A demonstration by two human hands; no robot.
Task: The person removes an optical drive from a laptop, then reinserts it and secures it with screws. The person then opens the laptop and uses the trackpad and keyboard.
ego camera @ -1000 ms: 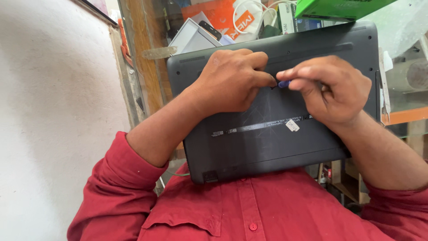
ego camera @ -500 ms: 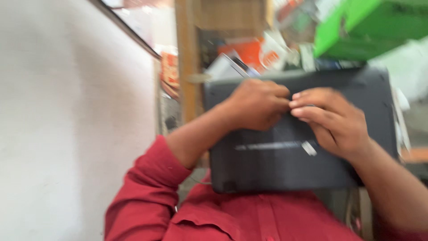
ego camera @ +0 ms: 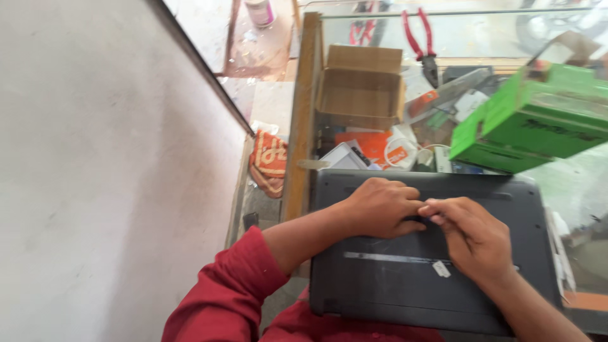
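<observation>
A small blue tool, barely visible, is pinched between the left hand (ego camera: 380, 208) and right hand (ego camera: 472, 235) over the upturned laptop (ego camera: 405, 285), held against the lap. Slipping is likely, since the laptop is poorly supported.

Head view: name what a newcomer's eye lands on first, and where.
First, the dark grey laptop lying bottom-up at lower centre, with the left hand and right hand meeting fingertip to fingertip on its underside. Next, the bright green box tilted at upper right, and the open cardboard box and red-handled pliers behind.
</observation>
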